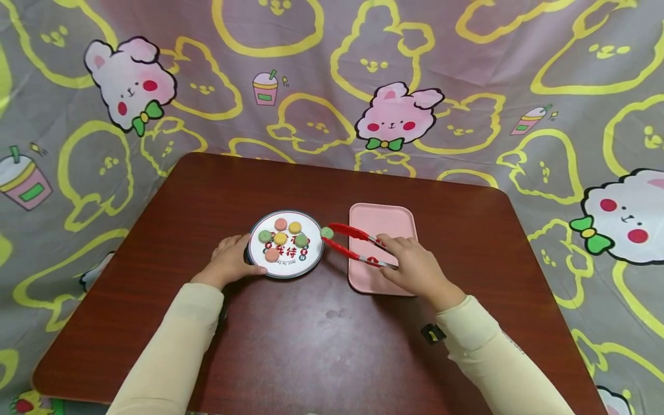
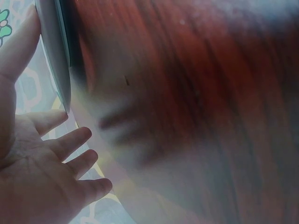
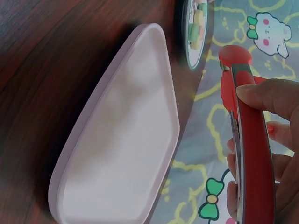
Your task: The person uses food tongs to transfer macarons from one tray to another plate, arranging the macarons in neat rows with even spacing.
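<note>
My left hand [image 1: 228, 262] holds the rim of a round white plate [image 1: 306, 266] with printed red characters. Its thumb lies on the near rim; in the left wrist view the forefinger touches the plate's edge [image 2: 56, 56] and the other fingers spread apart. Several small pink, yellow and green macarons [image 1: 280, 238] lie on the plate. My right hand [image 1: 415, 268] grips red-tipped tongs [image 1: 358, 233], thumb along one arm. Between the tong tips is a green macaron [image 1: 327, 232], just beyond the plate's right edge. In the right wrist view, the red tips mostly hide it.
A pink rectangular tray [image 1: 381, 214] lies right of the plate, partly under the tongs and my right hand. Both stand on a brown wooden table [image 1: 321, 334] with rounded corners. A patterned cartoon cloth [image 1: 306, 69] hangs behind and beside the table.
</note>
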{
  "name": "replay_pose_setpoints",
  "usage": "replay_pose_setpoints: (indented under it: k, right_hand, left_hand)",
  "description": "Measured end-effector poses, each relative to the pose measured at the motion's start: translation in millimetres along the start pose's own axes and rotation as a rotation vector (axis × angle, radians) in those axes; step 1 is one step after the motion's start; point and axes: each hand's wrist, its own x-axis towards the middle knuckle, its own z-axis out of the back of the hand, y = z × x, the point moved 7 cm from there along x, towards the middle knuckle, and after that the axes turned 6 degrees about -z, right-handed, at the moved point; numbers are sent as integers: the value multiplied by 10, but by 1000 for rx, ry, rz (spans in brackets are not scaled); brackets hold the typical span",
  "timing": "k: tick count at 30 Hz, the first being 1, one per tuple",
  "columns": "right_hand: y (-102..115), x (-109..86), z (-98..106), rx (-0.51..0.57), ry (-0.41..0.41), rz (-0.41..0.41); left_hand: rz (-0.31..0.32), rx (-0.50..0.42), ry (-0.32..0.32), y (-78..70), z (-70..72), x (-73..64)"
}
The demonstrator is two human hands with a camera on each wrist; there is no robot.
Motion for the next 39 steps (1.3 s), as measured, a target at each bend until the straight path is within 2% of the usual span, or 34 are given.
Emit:
replay_pose_setpoints:
  k: [8,17,39]
  right_hand:
    - [119,19,-30,5,7,33]
    - [249,40,-63,18,-24,121]
    - [447,167,-239,-8,81,139]
  left_hand:
    - [7,6,2,12,-10,5]
    - [14,3,7,-1,-16,14]
    - [10,-4,0,16,-15,5]
